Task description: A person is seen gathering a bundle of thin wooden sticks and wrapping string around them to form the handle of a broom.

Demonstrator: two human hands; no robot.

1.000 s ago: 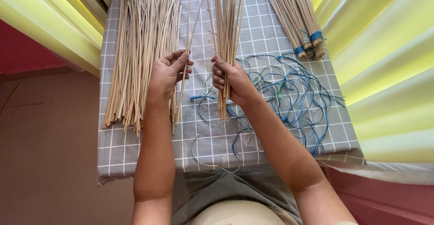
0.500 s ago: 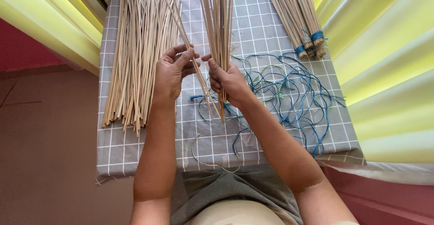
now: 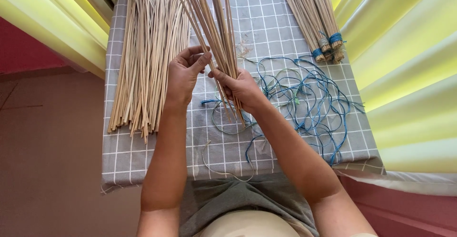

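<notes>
Big loose pile of pale sticks (image 3: 145,70) lies on grey checked cloth (image 3: 266,22), left of hands. Tied stick bundles (image 3: 316,20) at far right (blue bands at ends). Blue and green strings (image 3: 304,99) in tangle right of hands, some under wrist.

Small bunch of sticks (image 3: 214,32) stands up, tilted, over cloth middle. Right hand (image 3: 240,87) closed tight around bunch low down. Left hand (image 3: 183,75) curled, fingertips on bunch, maybe pinching one stick. Both forearms reach forward.

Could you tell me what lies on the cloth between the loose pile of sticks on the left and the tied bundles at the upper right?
In the head view, between the loose pile and the tied bundles: both hands, the left hand and right hand, gripping a bunch of sticks, plus tangled blue cord.
</notes>
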